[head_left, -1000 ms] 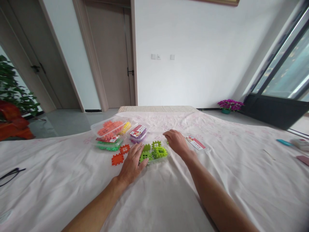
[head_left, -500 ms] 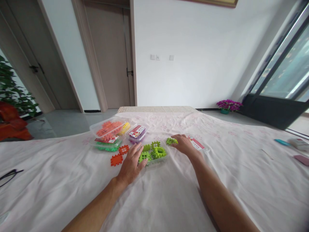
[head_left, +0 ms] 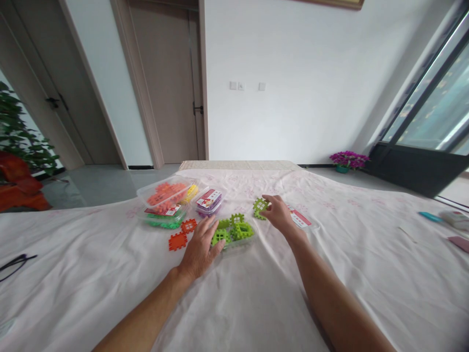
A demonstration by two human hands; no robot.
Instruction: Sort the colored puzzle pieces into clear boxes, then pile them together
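Observation:
My right hand (head_left: 280, 215) pinches a green toothed building tile (head_left: 260, 207) by its right edge, with the tile tilted up and its window-like grid showing. My left hand (head_left: 201, 244) is around the left corner of a clear plastic box (head_left: 240, 244), fingers along the side and thumb at the near edge. Inside that box lie several green building tiles (head_left: 242, 230). Two orange tiles, one with a grid (head_left: 188, 225) and one nearly solid (head_left: 178, 241), lie on the cloth left of my left hand.
Closed boxes of purple pieces (head_left: 208, 202) and green pieces (head_left: 166, 218) stand behind, with an open box of orange pieces (head_left: 164, 193) on top. A clear lid with a red label (head_left: 301, 218) lies beyond my right wrist. Glasses (head_left: 16, 264) are at left.
My right hand has lifted the green tile from lying low to a tilted, raised position, its fingers now pinching its edge. My left hand stays at the box.

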